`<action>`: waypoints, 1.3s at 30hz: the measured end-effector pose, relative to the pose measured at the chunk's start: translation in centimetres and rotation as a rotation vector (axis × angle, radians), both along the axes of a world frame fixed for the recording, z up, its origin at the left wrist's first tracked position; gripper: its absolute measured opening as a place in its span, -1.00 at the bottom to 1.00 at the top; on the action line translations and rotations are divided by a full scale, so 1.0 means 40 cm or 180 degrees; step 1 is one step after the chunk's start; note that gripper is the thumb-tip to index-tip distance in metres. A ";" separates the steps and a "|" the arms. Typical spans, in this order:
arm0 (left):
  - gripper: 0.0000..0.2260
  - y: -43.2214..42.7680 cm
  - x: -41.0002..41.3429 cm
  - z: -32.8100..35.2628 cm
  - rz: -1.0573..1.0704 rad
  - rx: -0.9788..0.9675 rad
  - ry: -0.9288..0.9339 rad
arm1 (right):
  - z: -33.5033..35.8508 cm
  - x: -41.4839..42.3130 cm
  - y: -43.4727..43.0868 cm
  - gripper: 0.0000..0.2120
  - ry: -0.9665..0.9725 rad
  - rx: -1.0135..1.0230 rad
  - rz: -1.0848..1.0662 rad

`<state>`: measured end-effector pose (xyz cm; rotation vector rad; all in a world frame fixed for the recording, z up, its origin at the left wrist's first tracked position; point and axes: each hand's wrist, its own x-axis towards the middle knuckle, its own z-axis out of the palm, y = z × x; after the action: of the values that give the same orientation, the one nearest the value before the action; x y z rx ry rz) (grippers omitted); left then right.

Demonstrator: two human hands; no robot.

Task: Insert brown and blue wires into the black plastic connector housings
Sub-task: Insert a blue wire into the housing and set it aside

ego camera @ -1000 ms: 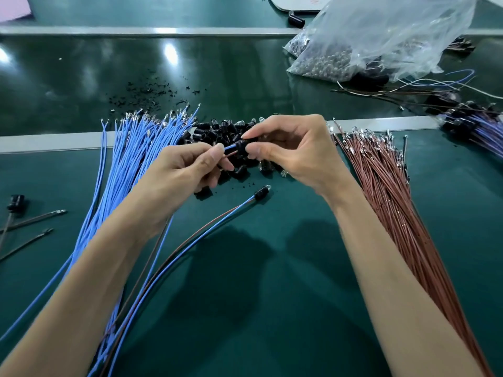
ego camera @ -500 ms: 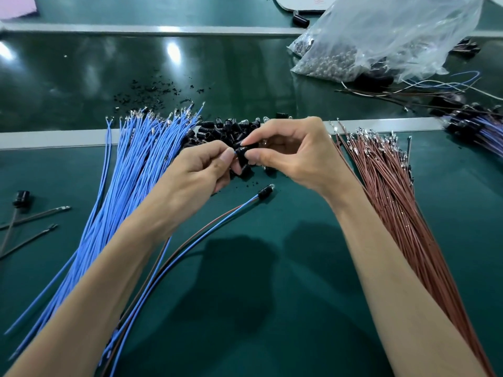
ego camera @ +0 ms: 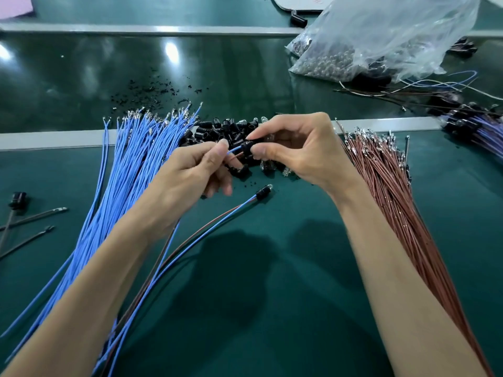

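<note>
Nothing legible: no label, brand, number or sign to read. Only faint reddish marks on the white sheet (ego camera: pixel 302 2) at the far top edge, too small and cut off to make out.
</note>
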<state>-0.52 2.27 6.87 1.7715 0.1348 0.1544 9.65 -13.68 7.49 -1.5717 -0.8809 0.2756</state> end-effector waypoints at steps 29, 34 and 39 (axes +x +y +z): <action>-0.87 0.006 -0.005 0.003 0.0299 -0.0023 -0.0060 | 0.010 0.000 -0.008 -0.81 0.0054 -0.0298 0.0174; -0.85 -0.003 -0.009 0.006 0.0112 0.0035 -0.0106 | 0.008 -0.006 0.006 -0.79 -0.0015 -0.0350 0.0228; -0.87 -0.001 -0.009 0.005 0.0191 0.0092 -0.0108 | 0.000 0.007 0.000 -0.81 0.0314 -0.0065 0.0020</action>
<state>-0.89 2.23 7.08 1.7935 0.1620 0.2308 9.92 -13.68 7.48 -1.5611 -0.8086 0.3647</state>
